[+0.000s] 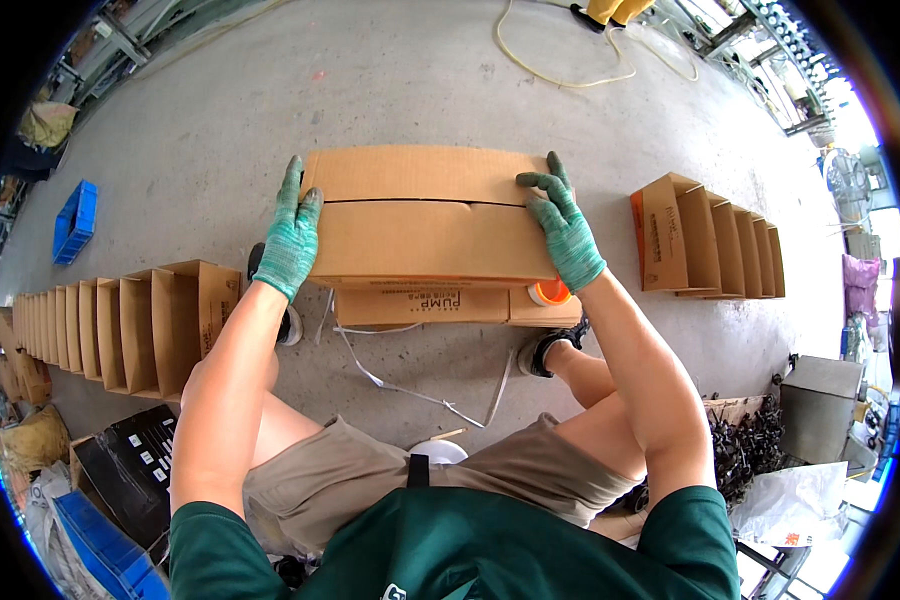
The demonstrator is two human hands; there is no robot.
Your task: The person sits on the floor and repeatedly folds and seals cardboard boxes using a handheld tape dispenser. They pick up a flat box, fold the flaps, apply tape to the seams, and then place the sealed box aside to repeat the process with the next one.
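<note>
Between my two hands is a brown cardboard box, its two top flaps folded down with a narrow seam between them. My left hand, in a green glove, presses against the box's left end with the thumb near the top edge. At the right end, my right hand, gloved alike, grips the side, with some fingers over the top corner. Under the box lies more printed cardboard, mostly hidden. An orange tape roll sits beside my right wrist, on that lower cardboard.
A long row of open cartons stands at left, a shorter row of cartons at right. White strapping trails over the floor between my feet. A blue crate lies far left. Black parts are heaped at near right.
</note>
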